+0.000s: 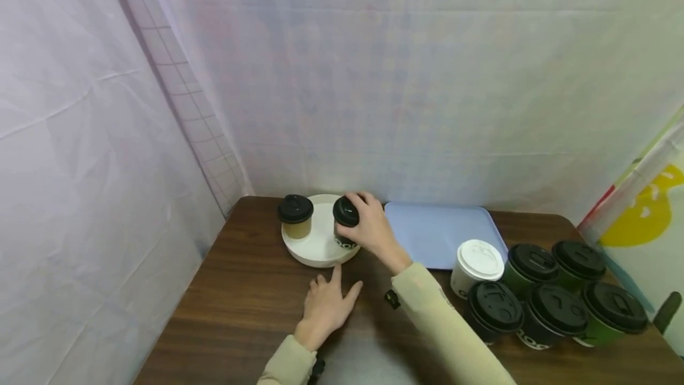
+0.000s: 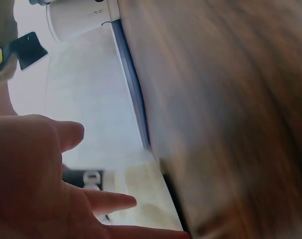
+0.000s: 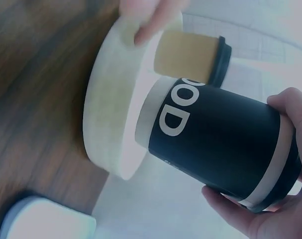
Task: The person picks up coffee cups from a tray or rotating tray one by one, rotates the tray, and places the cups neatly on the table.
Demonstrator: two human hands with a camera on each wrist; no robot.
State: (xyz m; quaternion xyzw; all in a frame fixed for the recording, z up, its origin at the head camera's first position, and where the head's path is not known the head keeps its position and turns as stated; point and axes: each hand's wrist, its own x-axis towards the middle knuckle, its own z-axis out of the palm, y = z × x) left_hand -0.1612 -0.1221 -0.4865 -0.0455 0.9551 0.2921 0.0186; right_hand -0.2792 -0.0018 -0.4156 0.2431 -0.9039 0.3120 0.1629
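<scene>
My right hand (image 1: pixel 371 229) grips a black paper coffee cup (image 3: pixel 215 137) near its black lid, fingers and thumb round the upper part. White lettering and a pale base band show on the cup, which is upright at the right side of a round white stand (image 1: pixel 322 243). On the stand's left side is a brown paper cup (image 1: pixel 297 229) with a black lid. My left hand (image 1: pixel 328 305) is in front of the stand, fingers spread and nothing held, its index fingertip right at the stand's front edge.
A light blue tray (image 1: pixel 438 227) lies to the right of the stand. At the table's right are a white-lidded cup (image 1: pixel 478 263) and several black-lidded cups (image 1: pixel 556 311), grouped close together. White curtains (image 1: pixel 395 88) hang behind the wooden table (image 1: pixel 230 302).
</scene>
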